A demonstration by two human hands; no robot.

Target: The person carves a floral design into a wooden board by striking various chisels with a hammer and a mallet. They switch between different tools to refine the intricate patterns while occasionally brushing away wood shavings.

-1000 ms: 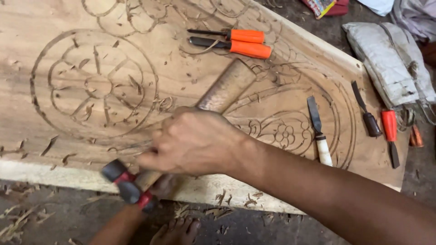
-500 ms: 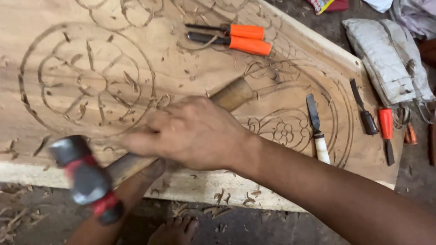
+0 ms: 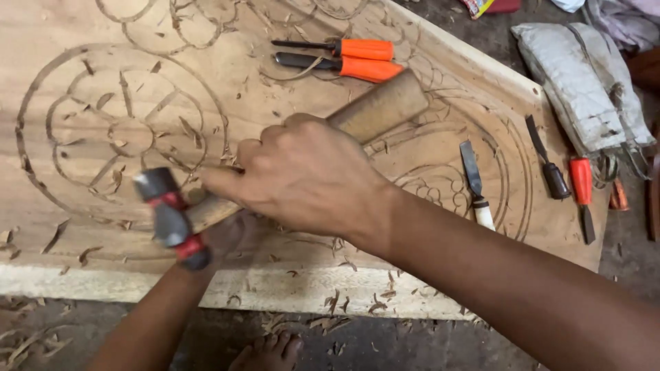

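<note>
Our right hand (image 3: 309,178) is wrapped around a wooden mallet (image 3: 375,110), its fingers clamped on the handle, with the block-shaped head now raised up and to the right over the carved panel (image 3: 89,27). Half a second ago that head sat lower and nearer our wrist, so we are lifting it between blows. Our left hand (image 3: 223,237) lies mostly hidden beneath the right; we cannot tell how its fingers are set, though it seems to steady a chisel with a red and black handle (image 3: 172,220), which looks blurred and has swung in from the lower left toward the rosette groove (image 3: 41,103). The cutting end is hidden, so we judge, not see, that it rests at the rosette's lower right edge. Fresh chips (image 3: 337,302) lie along the near edge of the surface. Two orange-handled chisels (image 3: 364,58) lie untouched above, and a pale-handled one (image 3: 476,182) to the right
</note>
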